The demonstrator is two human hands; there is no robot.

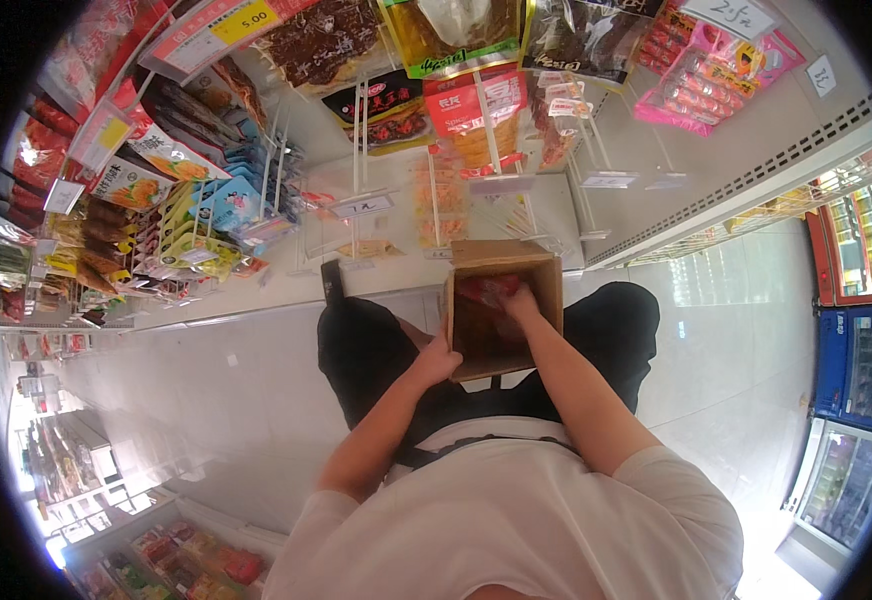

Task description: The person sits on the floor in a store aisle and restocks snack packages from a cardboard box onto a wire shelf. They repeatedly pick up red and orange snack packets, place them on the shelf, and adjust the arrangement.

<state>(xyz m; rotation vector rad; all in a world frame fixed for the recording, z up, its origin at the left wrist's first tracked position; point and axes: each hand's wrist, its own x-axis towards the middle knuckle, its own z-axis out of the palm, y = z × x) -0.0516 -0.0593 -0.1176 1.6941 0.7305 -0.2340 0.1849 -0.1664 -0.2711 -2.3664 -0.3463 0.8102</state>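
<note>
An open cardboard box (506, 255) sits between my knees, its inside facing up. My left hand (443, 358) grips the left wall of the box near its lower corner. Inside the box, my right hand (520, 303) is at a red plastic snack packet (490, 288); its fingers are partly hidden and blurred, so I cannot tell how firmly they hold it. More packets seem to lie in the dark bottom of the box. Just beyond the box, an orange-coloured snack packet (440, 199) hangs on a display hook.
Hanging packets and hooks with price tags (363, 206) fill the shelf unit ahead. A pink candy bag (706, 82) hangs at upper right. Perforated shelf edging (751, 172) runs along the right. Glass-door coolers (867, 367) stand farther right, and a bin of packets (181, 559) at lower left.
</note>
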